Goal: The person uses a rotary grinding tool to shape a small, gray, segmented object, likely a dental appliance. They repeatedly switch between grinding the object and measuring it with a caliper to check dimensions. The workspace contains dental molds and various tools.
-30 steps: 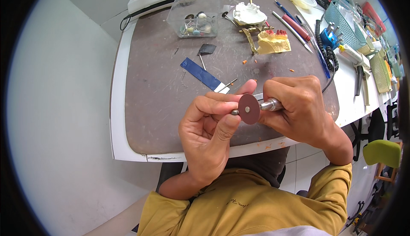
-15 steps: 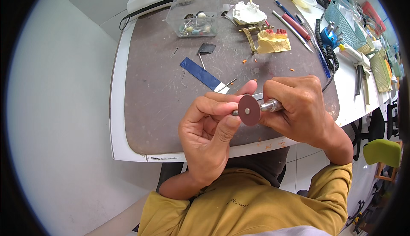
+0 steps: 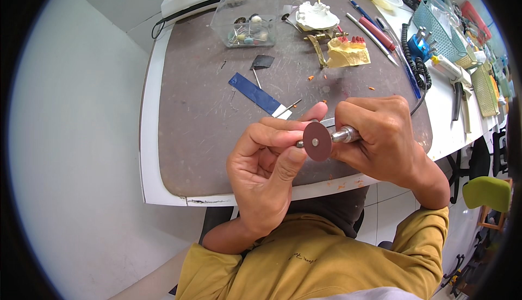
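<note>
My right hand [image 3: 375, 137] is closed round a silver rotary handpiece [image 3: 346, 134], its nose pointing left. On the handpiece's front sits a thin reddish-brown cutting disc [image 3: 321, 150] with a small metal screw head at its centre. My left hand [image 3: 263, 164] pinches a small dark metal piece [image 3: 299, 143] between thumb and fingers, close against the disc's left edge. Whether the piece touches the disc I cannot tell. Both hands are held together above the front edge of the grey-brown bench mat [image 3: 196, 137].
Beyond my hands lie a blue strip [image 3: 253, 92], a dark square scrap [image 3: 263, 62] and orange crumbs. Farther back stand a clear box of burs [image 3: 247, 31], a white dental cast [image 3: 316, 16] and a yellow cast with red teeth [image 3: 348, 54]. Pens and a red stick [image 3: 377, 33] lie right.
Almost nothing differs. The disc sits very slightly lower than before; both hands keep their place and grip.
</note>
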A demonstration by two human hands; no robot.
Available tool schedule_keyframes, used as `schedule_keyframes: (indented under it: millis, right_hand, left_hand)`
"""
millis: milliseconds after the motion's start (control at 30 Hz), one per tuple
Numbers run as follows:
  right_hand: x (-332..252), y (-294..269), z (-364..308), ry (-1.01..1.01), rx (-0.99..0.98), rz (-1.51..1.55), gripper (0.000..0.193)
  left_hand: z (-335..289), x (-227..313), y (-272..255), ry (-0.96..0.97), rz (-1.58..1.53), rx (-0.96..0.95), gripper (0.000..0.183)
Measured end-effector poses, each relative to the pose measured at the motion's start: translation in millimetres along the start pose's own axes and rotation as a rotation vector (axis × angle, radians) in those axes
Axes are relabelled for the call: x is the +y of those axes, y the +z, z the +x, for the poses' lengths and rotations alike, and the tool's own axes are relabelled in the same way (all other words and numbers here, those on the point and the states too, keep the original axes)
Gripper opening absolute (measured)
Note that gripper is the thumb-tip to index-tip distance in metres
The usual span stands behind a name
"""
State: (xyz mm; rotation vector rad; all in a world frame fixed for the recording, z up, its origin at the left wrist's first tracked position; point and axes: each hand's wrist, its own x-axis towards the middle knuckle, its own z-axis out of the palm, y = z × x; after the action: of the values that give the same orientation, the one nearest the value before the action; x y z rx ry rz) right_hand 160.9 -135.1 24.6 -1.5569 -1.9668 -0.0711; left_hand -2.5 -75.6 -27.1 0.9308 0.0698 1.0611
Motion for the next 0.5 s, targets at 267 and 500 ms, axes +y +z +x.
schedule_keyframes:
  millis: [267, 500]
  right_hand:
    - [0.1, -0.6, 0.5, -0.007, -0.005, -0.017, 0.04]
    - [0.4, -0.4, 0.0, 0.006, 0.004, -0.014, 0.04]
  left_hand:
    - [0.0, 1.4, 0.8, -0.014, 0.008, 0.002, 0.01]
    - [0.0, 0.3, 0.0, 0.003, 0.028, -0.008, 0.01]
